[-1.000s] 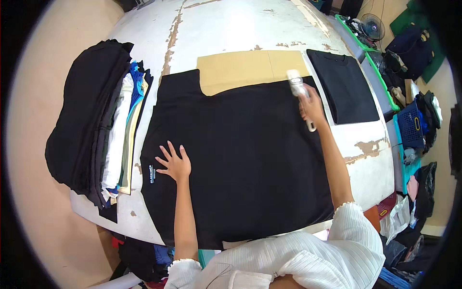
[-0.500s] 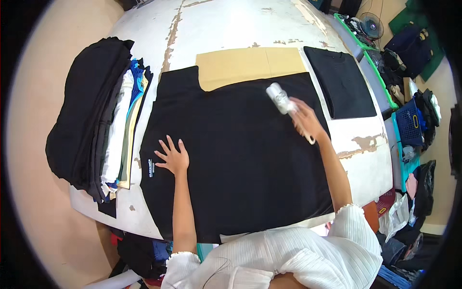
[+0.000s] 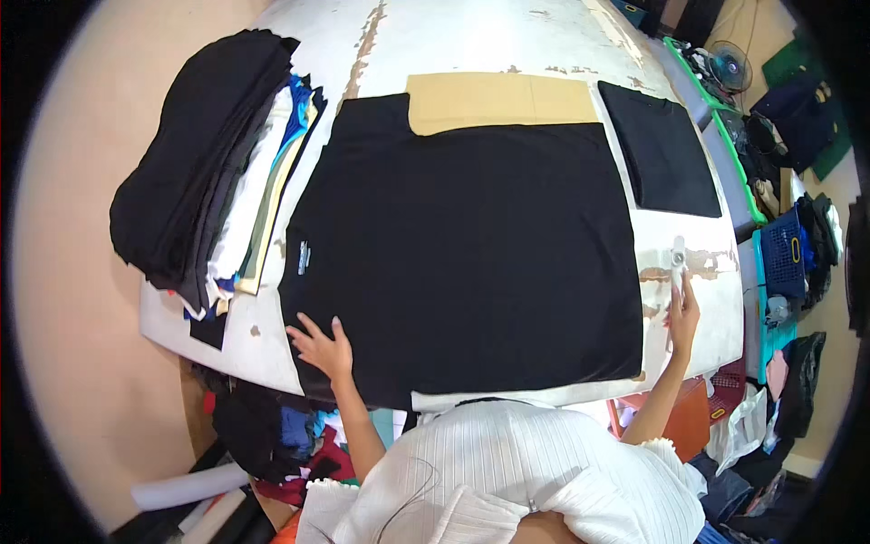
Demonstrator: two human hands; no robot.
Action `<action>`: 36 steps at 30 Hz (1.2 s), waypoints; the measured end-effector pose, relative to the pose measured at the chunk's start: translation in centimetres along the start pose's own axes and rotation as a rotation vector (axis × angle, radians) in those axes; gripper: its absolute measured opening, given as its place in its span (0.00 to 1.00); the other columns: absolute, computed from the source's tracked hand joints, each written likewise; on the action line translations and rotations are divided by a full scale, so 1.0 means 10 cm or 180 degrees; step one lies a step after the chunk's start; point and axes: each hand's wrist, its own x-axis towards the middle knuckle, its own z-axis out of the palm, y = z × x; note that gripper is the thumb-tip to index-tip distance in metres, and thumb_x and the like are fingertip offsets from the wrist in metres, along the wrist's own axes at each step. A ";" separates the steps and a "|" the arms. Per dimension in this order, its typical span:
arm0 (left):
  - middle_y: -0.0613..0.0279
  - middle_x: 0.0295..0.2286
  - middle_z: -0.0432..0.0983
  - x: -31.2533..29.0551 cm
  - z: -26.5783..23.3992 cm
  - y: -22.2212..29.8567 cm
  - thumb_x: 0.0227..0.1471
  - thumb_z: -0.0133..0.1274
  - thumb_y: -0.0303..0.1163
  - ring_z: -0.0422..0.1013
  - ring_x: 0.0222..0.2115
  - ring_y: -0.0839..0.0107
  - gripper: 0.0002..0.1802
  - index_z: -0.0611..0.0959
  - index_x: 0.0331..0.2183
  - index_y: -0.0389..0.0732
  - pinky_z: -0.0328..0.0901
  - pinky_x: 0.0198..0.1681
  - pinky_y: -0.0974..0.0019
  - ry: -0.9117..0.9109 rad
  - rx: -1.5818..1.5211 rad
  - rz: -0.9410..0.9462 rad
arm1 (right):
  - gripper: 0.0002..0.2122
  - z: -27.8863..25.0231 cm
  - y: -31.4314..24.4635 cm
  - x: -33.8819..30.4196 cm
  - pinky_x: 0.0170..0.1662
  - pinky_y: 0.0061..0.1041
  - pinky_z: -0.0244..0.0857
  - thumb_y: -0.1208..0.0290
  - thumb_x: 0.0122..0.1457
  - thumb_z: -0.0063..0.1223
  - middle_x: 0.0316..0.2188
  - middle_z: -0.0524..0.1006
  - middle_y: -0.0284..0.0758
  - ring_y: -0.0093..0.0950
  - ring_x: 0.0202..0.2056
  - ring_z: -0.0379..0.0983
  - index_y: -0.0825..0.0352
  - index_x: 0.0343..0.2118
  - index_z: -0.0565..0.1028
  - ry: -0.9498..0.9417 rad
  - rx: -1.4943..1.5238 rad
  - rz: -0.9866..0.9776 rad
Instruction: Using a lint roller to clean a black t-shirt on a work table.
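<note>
Between garment (image 3: 480,254), table edge (image 3: 728,313) — right hand (image 3: 684,322) holding roller (image 3: 678,257)

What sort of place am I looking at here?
Probably a garment workroom: a black garment is spread on a large worn white table, a thick pile of clothes lies at its left, and a blue basket sits among clothing on the right.

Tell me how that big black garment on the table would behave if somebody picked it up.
The black garment would probably droop and fold, since it lies flat like soft cloth. It seems thin, so it is likely light for its wide spread. Pushed, it might wrinkle rather than roll, lying so flat.
</note>
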 end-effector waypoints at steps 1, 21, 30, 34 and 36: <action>0.36 0.57 0.40 -0.09 0.03 -0.26 0.48 0.49 0.51 0.44 0.56 0.41 0.41 0.53 0.59 0.49 0.40 0.57 0.43 0.0267 -0.0029 0.0097 | 0.22 -0.05 0.13 -0.07 0.21 0.24 0.61 0.69 0.58 0.46 0.22 0.74 0.40 0.24 0.14 0.61 0.60 0.57 0.60 0.0290 -0.0473 -0.0247; 0.55 0.33 0.67 -0.23 -0.27 -1.34 0.38 0.63 0.41 0.66 0.35 0.64 0.27 0.73 0.37 0.33 0.61 0.42 0.64 -0.0130 -0.1086 0.0000 | 0.18 -0.18 0.63 -0.32 0.37 0.35 0.64 0.56 0.52 0.52 0.29 0.71 0.40 0.39 0.34 0.70 0.67 0.37 0.75 0.0451 -0.2026 -0.0347; 0.65 0.23 0.67 -0.13 -0.67 -1.19 0.38 0.63 0.43 0.62 0.24 0.75 0.25 0.73 0.29 0.32 0.61 0.30 0.71 -0.1518 -0.1260 -0.0379 | 0.14 0.15 0.06 -0.67 0.38 0.36 0.61 0.60 0.49 0.56 0.31 0.69 0.41 0.39 0.35 0.66 0.67 0.29 0.70 0.0239 -0.1448 -0.0521; 0.58 0.36 0.75 -0.03 -0.96 -0.89 0.45 0.57 0.36 0.70 0.35 0.70 0.25 0.74 0.42 0.29 0.63 0.41 0.70 -0.2337 -0.1621 -0.0157 | 0.25 0.36 -0.14 -0.86 0.35 0.35 0.63 0.50 0.42 0.61 0.24 0.72 0.43 0.42 0.30 0.70 0.70 0.29 0.67 -0.0288 -0.1823 -0.0102; 0.60 0.36 0.74 0.10 -1.10 -0.84 0.47 0.56 0.35 0.69 0.37 0.73 0.23 0.74 0.42 0.31 0.62 0.42 0.70 -0.2716 -0.1670 -0.0426 | 0.28 0.31 -0.16 -0.74 0.33 0.34 0.65 0.50 0.40 0.63 0.25 0.74 0.47 0.42 0.30 0.73 0.74 0.30 0.69 -0.0982 -0.1395 0.0435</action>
